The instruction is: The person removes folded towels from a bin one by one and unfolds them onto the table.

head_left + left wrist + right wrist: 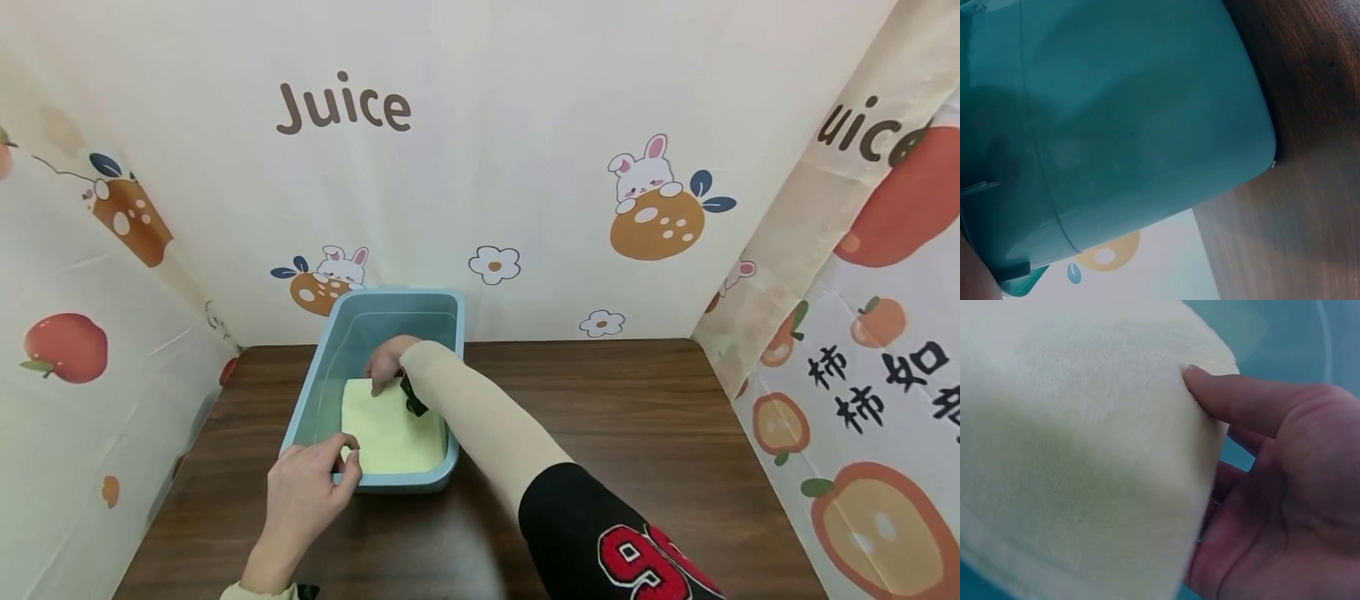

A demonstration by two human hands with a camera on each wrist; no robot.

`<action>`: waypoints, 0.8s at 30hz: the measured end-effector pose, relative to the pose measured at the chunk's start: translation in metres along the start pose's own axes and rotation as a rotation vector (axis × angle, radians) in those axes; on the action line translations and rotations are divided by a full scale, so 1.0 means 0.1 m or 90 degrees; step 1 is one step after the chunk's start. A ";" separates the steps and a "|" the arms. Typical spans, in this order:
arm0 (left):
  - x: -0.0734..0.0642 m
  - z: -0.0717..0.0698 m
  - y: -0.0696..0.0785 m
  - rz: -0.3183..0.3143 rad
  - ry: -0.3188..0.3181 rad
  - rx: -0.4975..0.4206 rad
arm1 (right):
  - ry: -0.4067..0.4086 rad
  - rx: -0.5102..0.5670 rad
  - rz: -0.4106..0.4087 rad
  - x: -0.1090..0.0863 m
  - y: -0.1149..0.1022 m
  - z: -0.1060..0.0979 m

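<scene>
A pale yellow cloth [393, 437], flat and roughly square, lies inside a blue-green plastic bin [302, 408]. My right hand [387, 360] reaches into the bin and grips the cloth's far edge. In the right wrist view its thumb presses on top of the fuzzy cloth [1097, 444], with the other fingers underneath. My left hand [309, 492] is over the bin's near left corner, thumb and index finger pinching the cloth's near left corner. The left wrist view mostly shows the bin's outer wall [1147, 125], with only a sliver of the hand at the lower left.
The bin stands on a dark brown wooden table [600, 417], close to the back wall [487, 167]. Printed fabric with fruit, rabbits and lettering covers the back and both sides. My right forearm crosses the bin's right rim.
</scene>
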State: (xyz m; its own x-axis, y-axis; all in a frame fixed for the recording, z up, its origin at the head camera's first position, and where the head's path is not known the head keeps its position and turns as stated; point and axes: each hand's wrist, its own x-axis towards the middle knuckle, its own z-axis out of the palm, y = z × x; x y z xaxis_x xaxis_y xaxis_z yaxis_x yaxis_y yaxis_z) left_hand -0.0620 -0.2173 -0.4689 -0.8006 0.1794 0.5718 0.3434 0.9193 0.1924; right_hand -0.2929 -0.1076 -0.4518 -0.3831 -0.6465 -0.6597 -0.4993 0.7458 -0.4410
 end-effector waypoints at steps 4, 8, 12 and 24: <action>0.00 0.00 0.01 0.006 0.012 0.000 | 0.009 0.008 -0.012 -0.08 -0.10 -0.05; 0.01 0.00 0.01 0.006 0.017 0.002 | 0.028 0.006 -0.008 -0.19 -0.19 -0.11; 0.02 0.00 0.00 0.004 0.025 0.002 | 0.030 0.056 -0.009 -0.34 -0.27 -0.18; 0.04 0.00 0.03 -0.017 0.019 0.001 | 0.089 0.066 -0.095 -0.83 -0.44 -0.29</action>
State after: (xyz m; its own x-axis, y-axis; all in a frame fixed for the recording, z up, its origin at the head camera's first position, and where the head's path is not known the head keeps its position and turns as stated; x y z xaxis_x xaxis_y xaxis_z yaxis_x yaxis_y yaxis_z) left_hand -0.0640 -0.2142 -0.4664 -0.7945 0.1449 0.5897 0.3216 0.9241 0.2063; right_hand -0.2617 -0.0917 -0.3599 -0.4191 -0.7611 -0.4951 -0.4789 0.6486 -0.5916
